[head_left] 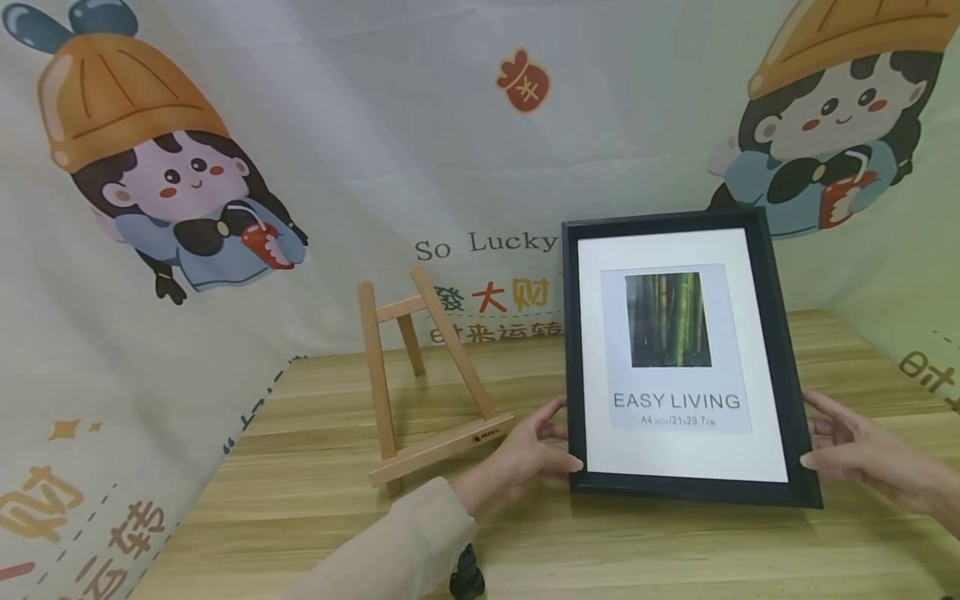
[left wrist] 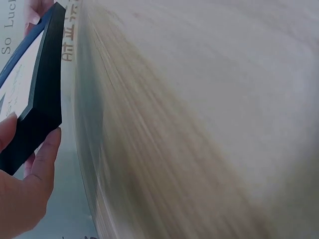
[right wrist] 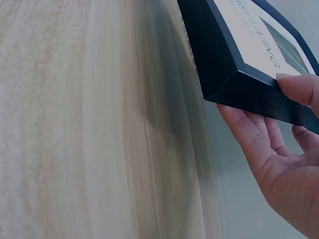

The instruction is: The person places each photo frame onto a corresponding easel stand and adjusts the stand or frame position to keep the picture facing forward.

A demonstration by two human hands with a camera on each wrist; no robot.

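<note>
A black picture frame (head_left: 776,333) with a white mat and a bamboo picture marked EASY LIVING is held between both hands, tilted slightly. My left hand (head_left: 525,454) grips its lower left edge, thumb at the front and fingers behind. At the lower right edge my right hand (head_left: 855,446) grips it the same way. In the left wrist view the frame's black side (left wrist: 47,74) shows above the tabletop, with the left hand (left wrist: 30,194) on it. The right wrist view shows the right hand (right wrist: 284,154) pinching the frame's edge (right wrist: 249,94).
Left of the frame, a small wooden easel (head_left: 382,383) stands on the wood-grain table (head_left: 285,500). A printed cloth (head_left: 360,150) with cartoon figures hangs behind and at the sides. Beside the left sleeve is a small black object (head_left: 467,575), its kind unclear.
</note>
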